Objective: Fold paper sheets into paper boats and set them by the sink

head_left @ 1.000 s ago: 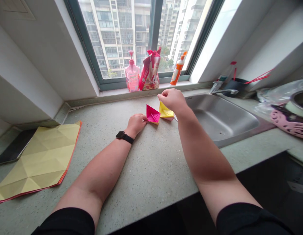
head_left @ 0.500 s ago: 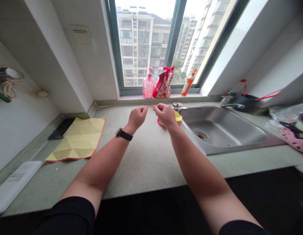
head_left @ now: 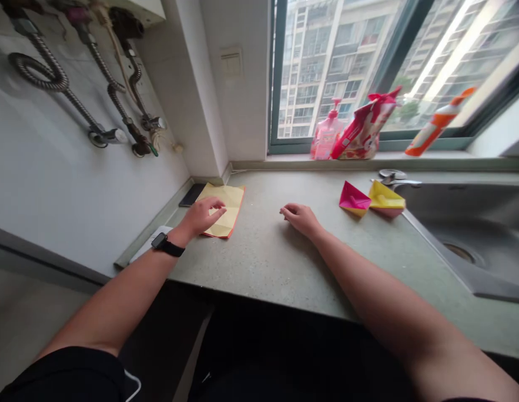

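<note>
Paper point(head_left: 232, 198) lies creased and flat on the counter point(head_left: 255, 262), what looks like a thin stack, pale yellow on top with an orange edge. The left hand point(head_left: 201, 215) is over the stack's left part, fingers half open and thumb held apart, nothing gripped that I can see; whether the fingertips brush the top sheet I can't tell from here. The right hand point(head_left: 300, 216) is to the right of the stack and apart from it, low over the counter, fingers curled in toward the thumb; I can't make out whether anything is pinched there. Farther right of the stack, a pink folded piece point(head_left: 354, 198) and a yellow folded piece point(head_left: 385, 198) sit side by side, neither being touched. A black slab point(head_left: 191, 194) shows at the stack's far left corner. I'd judge this a reach for the paper; lifting one sheet would call for separating it at an edge.
</note>
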Motion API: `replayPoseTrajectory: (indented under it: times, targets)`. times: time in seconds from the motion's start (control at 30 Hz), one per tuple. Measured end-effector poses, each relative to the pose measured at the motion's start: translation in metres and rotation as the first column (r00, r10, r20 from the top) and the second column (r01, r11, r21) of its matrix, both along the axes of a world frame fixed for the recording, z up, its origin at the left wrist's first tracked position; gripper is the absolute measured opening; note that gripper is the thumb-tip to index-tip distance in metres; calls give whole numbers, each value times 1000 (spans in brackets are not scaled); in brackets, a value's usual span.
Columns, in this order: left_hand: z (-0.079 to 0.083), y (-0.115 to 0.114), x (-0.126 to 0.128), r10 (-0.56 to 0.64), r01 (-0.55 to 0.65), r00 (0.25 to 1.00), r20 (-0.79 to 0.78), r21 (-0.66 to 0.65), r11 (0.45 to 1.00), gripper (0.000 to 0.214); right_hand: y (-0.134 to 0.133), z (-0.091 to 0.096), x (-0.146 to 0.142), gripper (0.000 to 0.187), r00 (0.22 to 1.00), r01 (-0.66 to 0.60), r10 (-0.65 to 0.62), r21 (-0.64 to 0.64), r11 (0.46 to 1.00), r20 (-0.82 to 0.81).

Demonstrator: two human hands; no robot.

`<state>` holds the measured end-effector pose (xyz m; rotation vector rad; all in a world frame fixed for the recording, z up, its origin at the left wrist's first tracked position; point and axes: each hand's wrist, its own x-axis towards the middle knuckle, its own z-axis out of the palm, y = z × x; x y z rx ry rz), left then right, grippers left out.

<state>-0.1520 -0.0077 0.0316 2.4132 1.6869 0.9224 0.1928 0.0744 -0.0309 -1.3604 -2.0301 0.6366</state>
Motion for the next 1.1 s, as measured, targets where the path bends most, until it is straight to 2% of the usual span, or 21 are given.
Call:
replayPoseTrajectory:
  times: [0.07,0.13,0.23,0.33,0.5,0.93,1.1]
  targets:
    - [-11,-11,-14,-7,5,999,-33,-42,999,22,2,-4,3,27,999,-37,36,-13,999,-16]
    - [-21,-17,-19,-67,61,996,-57,-100,993,20,4,-7,6,27,998,-58,57,-26,998,-39]
    - [-32,-20,-17,-183,167,979,-87,-163,972,25,5,-8,9,27,995,-75,73,-38,996,-69]
    - [-38,-17,-13,-225,200,967,-120,-193,961,25,3,-7,12,27,993,-81,76,-59,995,-85]
    - [-40,-11,-15,-225,201,971,-76,-242,949,14,4,-7,14,28,992,-87,80,-76,993,-98]
    - [-39,-3,-28,-223,222,974,35,-336,915,18,5,-7,15,25,990,-112,104,-89,990,-98]
    - [-40,-8,-22,-127,120,992,-4,-306,944,13,6,-8,15,25,989,-123,115,-82,989,-91]
